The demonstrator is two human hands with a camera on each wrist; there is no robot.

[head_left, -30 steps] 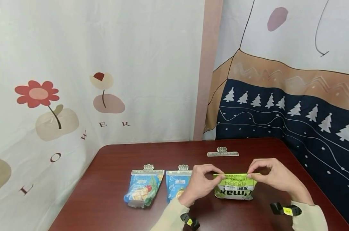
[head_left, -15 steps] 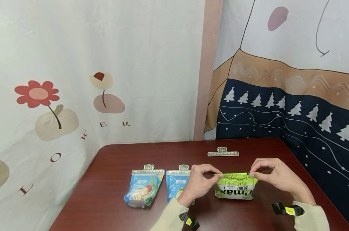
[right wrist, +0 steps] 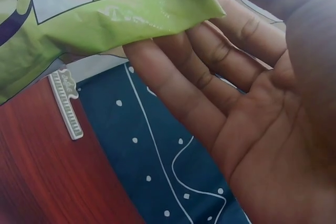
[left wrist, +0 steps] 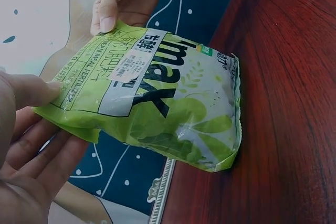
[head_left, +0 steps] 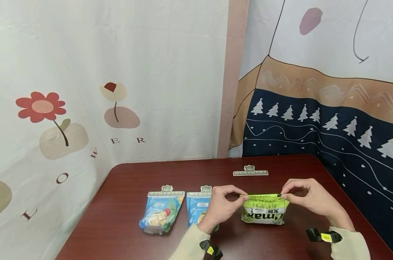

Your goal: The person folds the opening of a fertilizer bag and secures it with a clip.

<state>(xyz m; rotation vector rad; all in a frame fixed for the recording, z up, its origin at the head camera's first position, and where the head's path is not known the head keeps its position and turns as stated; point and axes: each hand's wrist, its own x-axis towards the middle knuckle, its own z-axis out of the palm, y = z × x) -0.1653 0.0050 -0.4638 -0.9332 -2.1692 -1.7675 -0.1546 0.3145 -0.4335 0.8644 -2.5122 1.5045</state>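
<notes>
A green and white fertilizer bag [head_left: 264,211] stands on the table between both hands, its printing upside down in the head view. My left hand [head_left: 223,206] pinches the top edge at its left corner between thumb and fingers. At the opposite top corner, my right hand [head_left: 313,198] pinches the edge the same way. The left wrist view shows the bag [left wrist: 157,98] bulging toward its base, with the thumb on the printed face and fingers behind. Under the bag's top edge in the right wrist view, the right fingers [right wrist: 173,82] spread out.
A loose ruler-patterned clip [head_left: 250,171] lies behind the bag. To the left are two blue bags, one [head_left: 162,213] fully visible and the other [head_left: 196,207] partly behind my left hand, each topped with a similar clip. Patterned curtains [head_left: 170,79] border the dark red table [head_left: 118,202].
My right hand has shifted slightly right along the bag's top edge, and my left hand slightly left. The bag and the clips stay in place.
</notes>
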